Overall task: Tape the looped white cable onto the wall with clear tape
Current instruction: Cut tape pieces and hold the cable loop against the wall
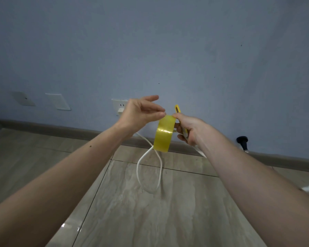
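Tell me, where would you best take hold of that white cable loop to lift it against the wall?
Probably at the crossing near the top of the white cable loop, pinched from the front: both strands meet there, below the tape roll, so one pinch keeps the loop's shape.

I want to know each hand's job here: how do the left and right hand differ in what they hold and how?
The left hand pinches only the free end of the tape roll between fingertips, its other fingers spread; the right hand is curled, gripping the roll's side together with a yellow cutter. The left hand sits slightly higher than the right. Both are raised before the wall, above the white cable.
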